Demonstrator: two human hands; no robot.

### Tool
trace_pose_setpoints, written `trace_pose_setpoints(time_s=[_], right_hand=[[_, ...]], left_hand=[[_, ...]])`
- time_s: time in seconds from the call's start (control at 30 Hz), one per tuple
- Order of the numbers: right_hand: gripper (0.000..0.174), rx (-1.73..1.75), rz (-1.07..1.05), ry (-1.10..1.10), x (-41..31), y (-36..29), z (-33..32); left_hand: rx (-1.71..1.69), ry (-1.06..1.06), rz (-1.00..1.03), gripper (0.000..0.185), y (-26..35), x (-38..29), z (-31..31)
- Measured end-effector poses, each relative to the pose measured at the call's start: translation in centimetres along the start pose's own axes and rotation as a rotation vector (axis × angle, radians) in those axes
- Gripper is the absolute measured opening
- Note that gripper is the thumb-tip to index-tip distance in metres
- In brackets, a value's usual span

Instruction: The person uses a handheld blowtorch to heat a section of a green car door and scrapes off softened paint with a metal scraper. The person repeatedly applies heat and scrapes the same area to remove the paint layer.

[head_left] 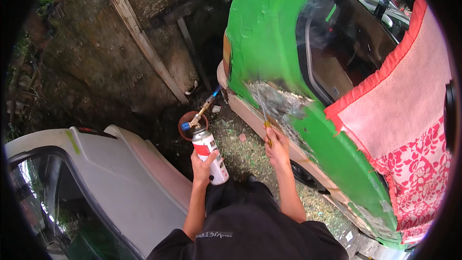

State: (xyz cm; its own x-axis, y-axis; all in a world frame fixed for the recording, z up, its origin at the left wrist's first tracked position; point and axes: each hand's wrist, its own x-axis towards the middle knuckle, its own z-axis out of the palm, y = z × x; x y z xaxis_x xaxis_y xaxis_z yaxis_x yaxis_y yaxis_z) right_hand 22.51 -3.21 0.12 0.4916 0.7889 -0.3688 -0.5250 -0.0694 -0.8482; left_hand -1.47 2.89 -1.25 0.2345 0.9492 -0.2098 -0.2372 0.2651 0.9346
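My left hand (204, 168) is wrapped around the white and red gas canister of a blowtorch (211, 159). A brass burner tube (205, 107) with a blue knob tops the canister, and a blue flame (216, 91) burns at its tip, pointing toward the car's rear corner. In my right hand (278, 148) is a screwdriver-like scraping tool (267, 126) with a yellow handle. Its thin metal shaft lies over a bare, scorched patch (278, 101) on the green car body (267, 43). Around this patch the green paint is darkened and its edges are ragged.
A pink and red patterned towel (393, 90) drapes over the green car at right. At lower left stands a grey car (119, 187). Paint chips litter the ground (249, 166). Behind are a stained wall (94, 61), a leaning plank (140, 39) and a reddish round container (184, 126).
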Motion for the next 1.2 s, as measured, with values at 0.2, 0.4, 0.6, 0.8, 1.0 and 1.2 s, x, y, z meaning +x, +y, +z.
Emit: trace_pose_setpoints(time_s=[0.2, 0.4, 0.6, 0.8, 1.0, 1.2], right_hand=[[0.028, 0.027, -0.004, -0.012, 3.6, 0.6, 2.8], [0.03, -0.03, 0.032, -0.02, 2.4, 0.0, 0.6], [0.028, 0.039, 0.03, -0.077, 3.4, -0.3, 3.5], [0.028, 0.147, 0.134, -0.063, 1.9, 0.8, 0.1], [0.028, 0.132, 0.096, -0.018, 0.2, 1.3, -0.4], [0.026, 0.108, 0.02, -0.029, 2.8, 1.9, 2.4]], left_hand=[[-0.014, -0.037, -0.014, 0.039, 0.2, 0.4, 1.3], [0.009, -0.021, -0.004, 0.04, 0.0, 0.6, 0.4], [0.022, -0.022, -0.003, 0.04, 0.4, 0.6, 0.5], [0.048, -0.068, -0.017, 0.039, 0.8, 0.8, 0.6], [0.05, -0.103, -0.033, 0.041, 1.1, 2.0, 0.7], [0.09, -0.14, -0.021, 0.039, 0.7, 3.2, 0.8]])
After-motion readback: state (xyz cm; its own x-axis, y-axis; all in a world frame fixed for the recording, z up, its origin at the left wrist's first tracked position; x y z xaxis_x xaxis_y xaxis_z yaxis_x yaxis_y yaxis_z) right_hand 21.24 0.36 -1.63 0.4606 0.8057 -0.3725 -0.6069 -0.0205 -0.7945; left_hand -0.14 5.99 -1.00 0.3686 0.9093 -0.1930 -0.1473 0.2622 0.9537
